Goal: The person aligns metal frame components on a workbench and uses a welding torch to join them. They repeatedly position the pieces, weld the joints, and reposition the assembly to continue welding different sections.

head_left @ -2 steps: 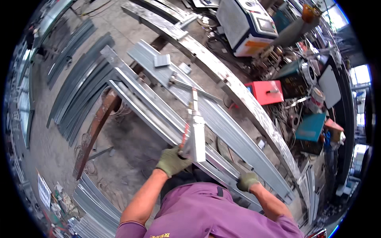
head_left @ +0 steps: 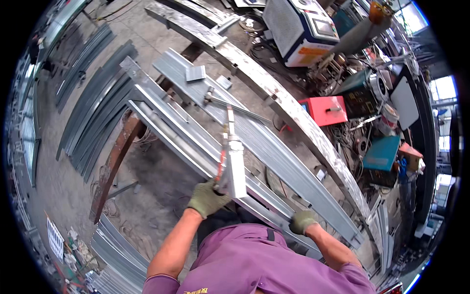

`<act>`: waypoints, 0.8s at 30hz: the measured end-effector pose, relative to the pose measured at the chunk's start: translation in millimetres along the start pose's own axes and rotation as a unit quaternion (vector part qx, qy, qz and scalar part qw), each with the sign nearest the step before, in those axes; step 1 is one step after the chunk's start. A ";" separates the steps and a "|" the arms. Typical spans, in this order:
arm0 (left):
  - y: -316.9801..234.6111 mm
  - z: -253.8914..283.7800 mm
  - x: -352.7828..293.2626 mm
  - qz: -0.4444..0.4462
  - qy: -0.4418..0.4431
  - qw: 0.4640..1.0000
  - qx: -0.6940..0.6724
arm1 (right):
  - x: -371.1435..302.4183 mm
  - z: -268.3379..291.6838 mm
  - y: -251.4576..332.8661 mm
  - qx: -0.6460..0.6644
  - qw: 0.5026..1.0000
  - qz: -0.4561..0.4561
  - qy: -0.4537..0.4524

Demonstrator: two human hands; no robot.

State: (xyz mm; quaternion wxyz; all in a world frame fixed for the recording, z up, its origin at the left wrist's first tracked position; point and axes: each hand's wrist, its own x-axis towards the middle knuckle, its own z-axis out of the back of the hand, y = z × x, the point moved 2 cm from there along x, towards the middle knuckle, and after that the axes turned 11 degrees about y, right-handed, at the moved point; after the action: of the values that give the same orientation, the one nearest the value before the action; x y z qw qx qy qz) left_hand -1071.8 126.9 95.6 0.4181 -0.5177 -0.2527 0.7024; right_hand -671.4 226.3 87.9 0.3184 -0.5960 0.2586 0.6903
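Note:
My left hand [head_left: 208, 199], in an olive work glove, is closed round the grip of a welding gun [head_left: 236, 169]. The gun has a silver box-like body, a slim copper-coloured nozzle and a red wire along its side. Its nozzle points away from me, over long galvanized steel profiles. My right hand [head_left: 302, 223], in a matching glove, is curled on the edge of a steel channel [head_left: 264, 208] in front of my body. Farther off, a hammer [head_left: 235, 107] lies across a wide ribbed steel profile [head_left: 254, 142], with a small square metal piece [head_left: 196, 73] near its head.
A rusty beam [head_left: 115, 164] supports the profiles at left. Beyond them runs a long pale steel beam [head_left: 274, 93]. A white-and-blue machine [head_left: 301, 34], a red box [head_left: 327, 111] and cluttered tools stand at the right. Stacked grey profiles [head_left: 98, 108] lie on the floor at left.
The welding gun and my left hand have shifted slightly left. The whole view has also moved a little; my right hand stays on the channel.

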 end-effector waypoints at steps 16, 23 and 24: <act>83.1 -11.0 -59.8 0.100 -0.123 0.987 -0.030 | -23.0 55.7 34.6 -0.095 0.992 0.081 0.000; 111.7 -46.7 -74.8 0.160 -0.148 0.973 -0.079 | 3.1 91.0 16.5 -0.202 0.976 0.072 -0.023; 104.8 -49.7 -76.2 0.160 -0.148 0.973 -0.075 | 8.4 94.2 11.4 -0.219 0.973 0.074 -0.028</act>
State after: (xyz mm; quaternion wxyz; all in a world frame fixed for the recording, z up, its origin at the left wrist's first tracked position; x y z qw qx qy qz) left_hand -1050.6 3.6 35.6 0.2175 -0.4716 -0.2778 0.8082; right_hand -742.6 289.2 94.1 0.1357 -0.6111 0.1354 0.7680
